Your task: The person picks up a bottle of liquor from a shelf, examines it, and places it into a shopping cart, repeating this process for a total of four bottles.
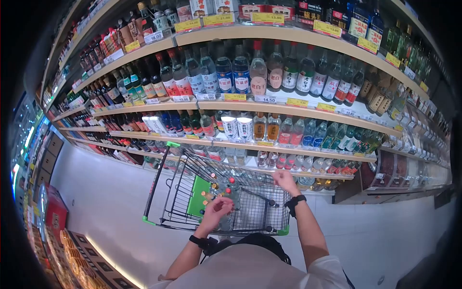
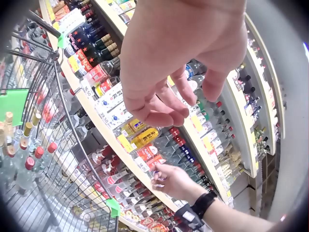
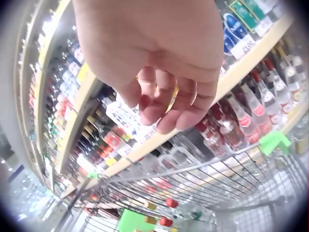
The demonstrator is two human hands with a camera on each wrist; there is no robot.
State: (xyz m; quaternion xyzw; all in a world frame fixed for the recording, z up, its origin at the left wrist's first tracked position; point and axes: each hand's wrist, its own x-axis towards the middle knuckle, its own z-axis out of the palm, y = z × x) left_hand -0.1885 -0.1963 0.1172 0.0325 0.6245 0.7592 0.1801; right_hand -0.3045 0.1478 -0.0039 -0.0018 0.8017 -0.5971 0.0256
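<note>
My left hand (image 1: 215, 212) is over the near side of a wire shopping cart (image 1: 260, 195), its fingers loosely bent and holding nothing in the left wrist view. Clear glass bottles (image 1: 232, 190) stand together inside the cart, several with red caps and others with gold or cork-coloured tops. My right hand (image 1: 285, 180) hangs over the cart's far right part, near the lower shelf. Its fingers (image 3: 186, 113) curl loosely in the right wrist view, with nothing between them. A green panel (image 1: 198, 195) shows in the cart beside the bottles.
Long curved shelves (image 1: 269, 103) of liquor bottles run across beyond the cart, with price tags (image 1: 234, 97) along their edges. At right, clear-fronted bins (image 1: 387, 166) stand past the shelf end. Lower left holds a red box (image 1: 55, 212) and packaged goods (image 1: 77, 255).
</note>
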